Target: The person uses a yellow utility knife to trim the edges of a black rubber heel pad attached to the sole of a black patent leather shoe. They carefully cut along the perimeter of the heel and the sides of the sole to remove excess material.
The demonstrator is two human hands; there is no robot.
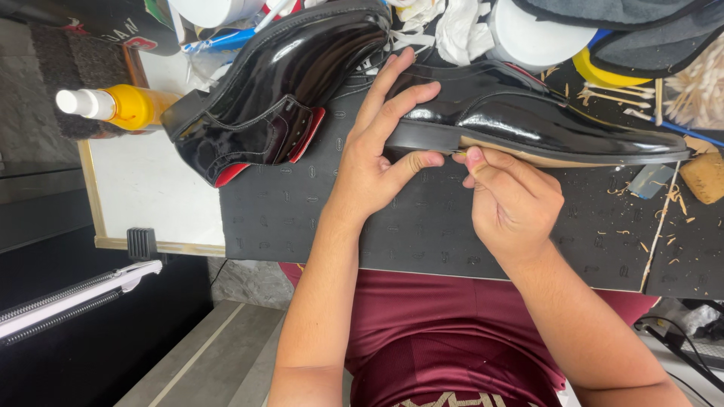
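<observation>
The left hand [377, 151] lies over the heel end of a glossy black shoe [528, 120], fingers spread across its top and the thumb pressed under the heel block, so it clamps the shoe in place. The shoe rests on its side on a dark rubber mat [302, 218] stamped with rows of small oval marks, its tan sole edge turned toward the person. The right hand [513, 203] is closed, thumb and forefinger pinched together right at that sole edge just in front of the heel; whether they hold anything there cannot be told. The two hands nearly touch.

A second shoe [279, 83], also glossy black with a red lining and red heel patch, lies on the mat's upper left, apart from the hands. Left of it a yellow spray bottle [121, 105] with a white cap lies on a white board [143, 196] with a pale wooden rim. White tubs [528, 34] and crumpled white cloths [460, 26] crowd the far edge of the mat, beside a yellow disc [596, 71] under grey felt pieces. Tan shavings [664, 196] litter the mat's right side, near a tan block [705, 177].
</observation>
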